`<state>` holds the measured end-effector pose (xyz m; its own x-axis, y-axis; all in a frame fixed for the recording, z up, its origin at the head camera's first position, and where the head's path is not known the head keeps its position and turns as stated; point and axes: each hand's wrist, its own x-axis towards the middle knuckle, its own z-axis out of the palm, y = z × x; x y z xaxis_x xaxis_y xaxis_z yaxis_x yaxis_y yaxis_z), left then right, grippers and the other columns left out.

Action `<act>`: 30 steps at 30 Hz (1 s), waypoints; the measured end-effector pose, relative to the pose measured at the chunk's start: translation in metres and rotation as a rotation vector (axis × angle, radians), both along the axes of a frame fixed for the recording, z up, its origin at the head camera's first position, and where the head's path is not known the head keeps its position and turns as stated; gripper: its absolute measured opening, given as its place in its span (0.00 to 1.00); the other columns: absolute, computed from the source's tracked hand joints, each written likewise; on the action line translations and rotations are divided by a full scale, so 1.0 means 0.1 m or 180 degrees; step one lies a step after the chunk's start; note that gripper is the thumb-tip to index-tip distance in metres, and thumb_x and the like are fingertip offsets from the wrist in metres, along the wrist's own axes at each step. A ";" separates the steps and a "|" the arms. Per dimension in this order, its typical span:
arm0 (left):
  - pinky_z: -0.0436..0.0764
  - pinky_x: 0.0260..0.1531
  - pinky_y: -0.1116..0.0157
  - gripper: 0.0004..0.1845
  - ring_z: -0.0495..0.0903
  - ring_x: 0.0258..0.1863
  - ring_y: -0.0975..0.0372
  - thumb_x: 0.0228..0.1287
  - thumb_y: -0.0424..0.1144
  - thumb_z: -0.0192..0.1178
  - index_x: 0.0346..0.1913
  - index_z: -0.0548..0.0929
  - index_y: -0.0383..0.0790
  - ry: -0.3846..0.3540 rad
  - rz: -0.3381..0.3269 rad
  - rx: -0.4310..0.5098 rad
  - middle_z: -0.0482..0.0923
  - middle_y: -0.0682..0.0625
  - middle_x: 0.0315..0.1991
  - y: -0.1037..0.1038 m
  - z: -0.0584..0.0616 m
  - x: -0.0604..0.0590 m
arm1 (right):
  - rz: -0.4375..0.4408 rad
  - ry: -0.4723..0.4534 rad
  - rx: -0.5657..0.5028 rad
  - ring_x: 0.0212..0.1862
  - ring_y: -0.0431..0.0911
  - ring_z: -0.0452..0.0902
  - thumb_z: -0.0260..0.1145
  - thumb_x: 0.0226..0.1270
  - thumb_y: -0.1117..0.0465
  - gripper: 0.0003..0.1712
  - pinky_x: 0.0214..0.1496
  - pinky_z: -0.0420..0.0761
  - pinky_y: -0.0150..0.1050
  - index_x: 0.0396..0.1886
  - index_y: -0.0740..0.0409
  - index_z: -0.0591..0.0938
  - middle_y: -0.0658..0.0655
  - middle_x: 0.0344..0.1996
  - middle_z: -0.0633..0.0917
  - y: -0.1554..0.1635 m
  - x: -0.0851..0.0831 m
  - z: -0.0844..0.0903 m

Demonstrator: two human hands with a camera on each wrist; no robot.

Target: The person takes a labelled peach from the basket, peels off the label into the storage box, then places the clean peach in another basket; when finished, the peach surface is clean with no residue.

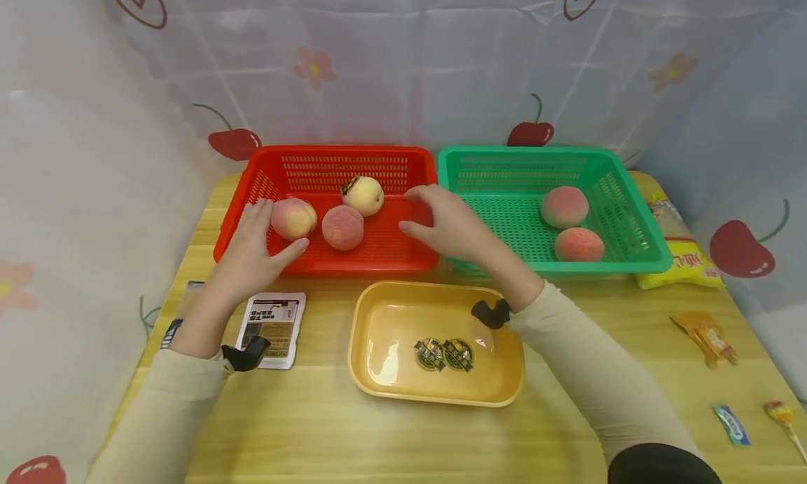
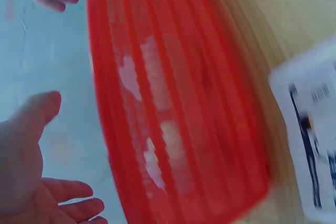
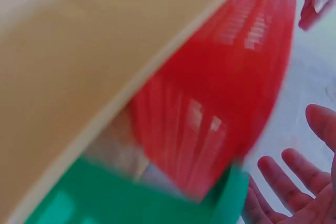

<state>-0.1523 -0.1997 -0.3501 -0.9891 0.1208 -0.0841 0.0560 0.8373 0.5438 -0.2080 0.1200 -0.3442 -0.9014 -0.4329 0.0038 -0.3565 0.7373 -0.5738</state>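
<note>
My left hand (image 1: 255, 249) hovers at the left end of the red basket (image 1: 391, 262), fingertips right beside a pink-yellow peach (image 1: 293, 219). Thumb and fingers stand spread in the left wrist view, with nothing between them. A second peach (image 1: 343, 227) and a pale yellow fruit with a brown cap (image 1: 363, 195) lie near the basket's middle. Over its right end reaches my right hand (image 1: 450, 225), palm turned inward and holding nothing. The right wrist view shows that hand's fingers (image 3: 286, 182) parted, next to the basket's blurred outer wall.
A green basket (image 1: 492, 218) with two peaches (image 1: 564, 207) adjoins on the right. In front stands a yellow tray (image 1: 391, 330) bearing two round stickers. White-edged packet (image 1: 272, 330) lies left; yellow bag (image 1: 684, 263), orange wrapper (image 1: 706, 335), small sachet (image 1: 731, 424) and lollipop (image 1: 782, 414) lie right.
</note>
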 end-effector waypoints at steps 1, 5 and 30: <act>0.44 0.73 0.35 0.56 0.30 0.80 0.41 0.66 0.61 0.58 0.79 0.38 0.34 -0.0032 0.0053 -0.0042 0.34 0.35 0.80 -0.06 -0.01 -0.01 | 0.0046 -0.0011 0.0031 0.65 0.50 0.71 0.65 0.69 0.45 0.32 0.69 0.73 0.49 0.67 0.54 0.72 0.54 0.64 0.76 -0.09 -0.02 -0.02; 0.47 0.70 0.31 0.59 0.27 0.78 0.38 0.64 0.65 0.58 0.78 0.36 0.31 -0.0178 0.0192 -0.0134 0.28 0.33 0.80 -0.22 -0.07 -0.06 | 0.0213 -0.0122 0.0107 0.67 0.50 0.70 0.65 0.69 0.46 0.34 0.71 0.71 0.46 0.68 0.55 0.71 0.55 0.65 0.75 -0.41 -0.11 -0.13; 0.44 0.72 0.33 0.67 0.30 0.78 0.37 0.57 0.62 0.67 0.78 0.32 0.29 -0.0349 0.0285 -0.0040 0.27 0.32 0.79 -0.41 -0.16 -0.12 | 0.0181 -0.0330 -0.0001 0.48 0.48 0.77 0.75 0.57 0.49 0.32 0.50 0.82 0.41 0.56 0.55 0.72 0.55 0.49 0.78 -1.17 -0.37 -0.49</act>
